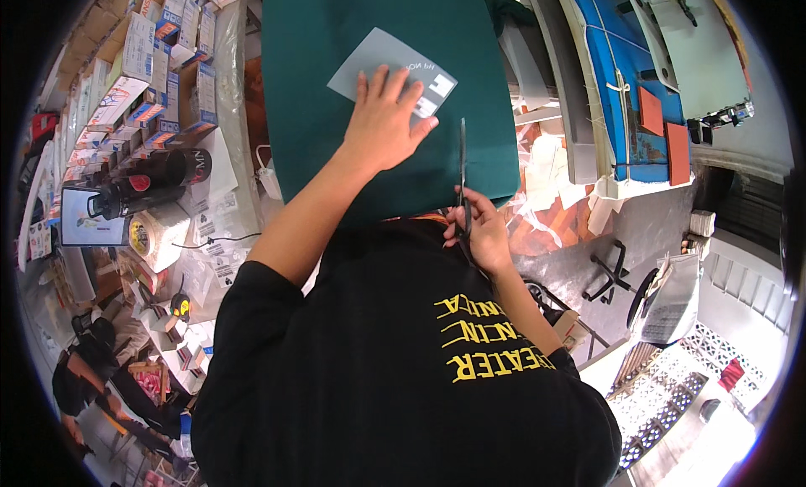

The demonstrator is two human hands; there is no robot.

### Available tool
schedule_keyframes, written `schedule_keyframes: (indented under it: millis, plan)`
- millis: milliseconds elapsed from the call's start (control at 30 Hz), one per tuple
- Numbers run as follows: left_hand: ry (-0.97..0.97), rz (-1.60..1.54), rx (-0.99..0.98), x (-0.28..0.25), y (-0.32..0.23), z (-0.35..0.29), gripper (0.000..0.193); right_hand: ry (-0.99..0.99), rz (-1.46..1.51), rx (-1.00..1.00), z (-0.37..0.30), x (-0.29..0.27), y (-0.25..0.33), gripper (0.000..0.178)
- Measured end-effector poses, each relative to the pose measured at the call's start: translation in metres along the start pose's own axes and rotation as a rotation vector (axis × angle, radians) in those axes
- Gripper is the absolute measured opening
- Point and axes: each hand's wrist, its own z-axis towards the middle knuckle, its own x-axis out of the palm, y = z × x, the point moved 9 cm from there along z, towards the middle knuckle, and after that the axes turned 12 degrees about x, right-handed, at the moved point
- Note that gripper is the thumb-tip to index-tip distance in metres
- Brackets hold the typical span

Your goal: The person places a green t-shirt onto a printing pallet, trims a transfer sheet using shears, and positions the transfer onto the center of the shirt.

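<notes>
A thin grey sheet (380, 49) with white printed marks lies flat on a dark green covered surface (470, 25). My left hand (382, 124) rests palm down over the sheet's near part, fingers spread and pressing on it. In my right hand (483, 231), at the near right edge of the green surface, is a pair of scissors (463, 155). Its long narrow blades point away from me, close together, to the right of the sheet and apart from it. My fingers hide part of the dark handles.
Stacked cardboard boxes (126, 67) fill the left side. Closer in are a black bottle (138, 187) and a tape roll (144, 238). A blue panel (613, 75) with orange pieces stands to the right, with a chair base (609, 273) below. Another person (84, 369) is at lower left.
</notes>
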Motion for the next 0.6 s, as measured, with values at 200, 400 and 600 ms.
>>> schedule_keyframes:
  millis: [200,400,600]
  plan:
    - [0.220,-0.274,0.303,-0.018,0.010,-0.045,0.039,0.043,-0.012,-0.004,0.000,-0.007,0.007,0.047]
    - [0.136,-0.247,0.300,-0.009,-0.023,-0.067,0.029,0.057,-0.030,0.025,-0.002,0.009,-0.007,0.049]
    - [-0.091,-0.194,0.251,-0.016,-0.021,-0.060,0.023,0.111,-0.134,0.084,-0.007,0.030,-0.020,0.050]
